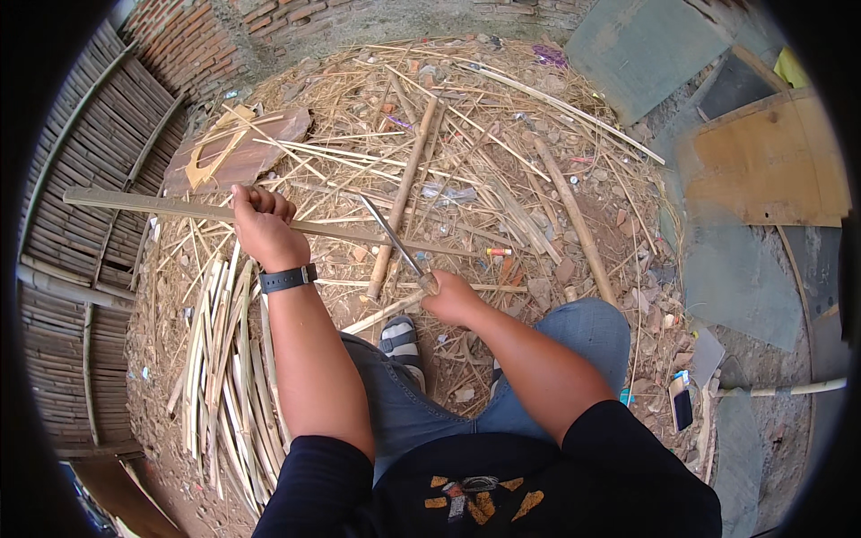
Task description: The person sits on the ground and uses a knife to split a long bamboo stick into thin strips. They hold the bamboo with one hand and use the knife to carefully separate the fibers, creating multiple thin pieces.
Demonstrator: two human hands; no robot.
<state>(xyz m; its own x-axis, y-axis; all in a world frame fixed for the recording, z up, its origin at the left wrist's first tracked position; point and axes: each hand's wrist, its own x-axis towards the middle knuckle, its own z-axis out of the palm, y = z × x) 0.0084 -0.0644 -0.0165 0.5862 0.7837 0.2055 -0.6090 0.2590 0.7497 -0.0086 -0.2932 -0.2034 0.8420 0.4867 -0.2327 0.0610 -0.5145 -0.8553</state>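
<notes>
My left hand (266,228) is closed around a long, flat bamboo strip (157,204), which reaches out to the left and slants down to the right past the middle. My right hand (451,299) grips the handle of a long-bladed knife (392,236). The blade points up and to the left, crossing the strip in the view; whether the two touch I cannot tell. A round bamboo pole (408,193) lies on the ground beyond the blade. Beside my left forearm is a pile of split bamboo strips (218,368).
Bamboo shavings and rubble cover the ground. Another pole (574,220) lies ahead to the right. A brown board (278,148) rests at the far left, near a bamboo-slat wall (76,215). Sheet panels (762,161) stand along the right, with a phone (682,408) nearer me.
</notes>
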